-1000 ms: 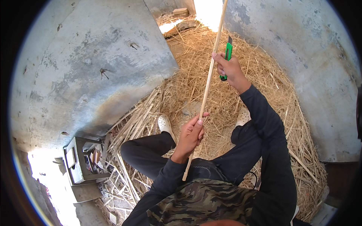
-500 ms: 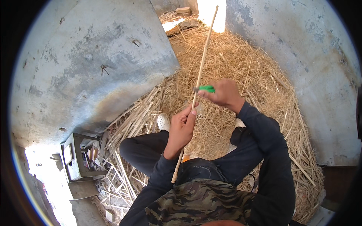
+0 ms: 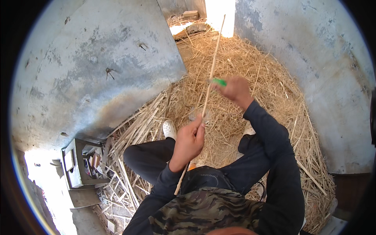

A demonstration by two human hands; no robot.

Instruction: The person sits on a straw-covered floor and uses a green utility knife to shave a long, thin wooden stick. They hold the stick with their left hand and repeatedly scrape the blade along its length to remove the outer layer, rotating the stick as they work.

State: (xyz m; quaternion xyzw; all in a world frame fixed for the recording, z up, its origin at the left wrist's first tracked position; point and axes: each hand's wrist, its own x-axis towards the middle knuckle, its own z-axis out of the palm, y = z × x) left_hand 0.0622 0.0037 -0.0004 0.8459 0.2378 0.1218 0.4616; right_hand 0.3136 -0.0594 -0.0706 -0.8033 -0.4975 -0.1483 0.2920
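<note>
A long, thin, pale wooden stick [image 3: 214, 64] slants from my lap up toward the bright gap at the far side. Near its lower part, my left hand [image 3: 188, 139] is closed around it, thumb on top. The stick's lower end [image 3: 178, 188] shows beyond the wrist, over my left thigh. Farther up, my right hand [image 3: 235, 91] grips a small tool with a green handle [image 3: 219, 82]. The tool's grey head lies against or just over the stick; blur hides its exact kind and contact.
Straw-like shavings [image 3: 239, 58] cover the floor around my legs. Long split strips [image 3: 137, 115] lie at the left, beside a worn grey box-like frame [image 3: 80, 164] with small items inside. Grey walls [image 3: 313, 98] rise on both sides. A brick [image 3: 190, 14] sits at the far end.
My right hand has moved slightly away from me along the stick with the green-handled tool. The stick has shifted a little toward me; my left hand still holds it.
</note>
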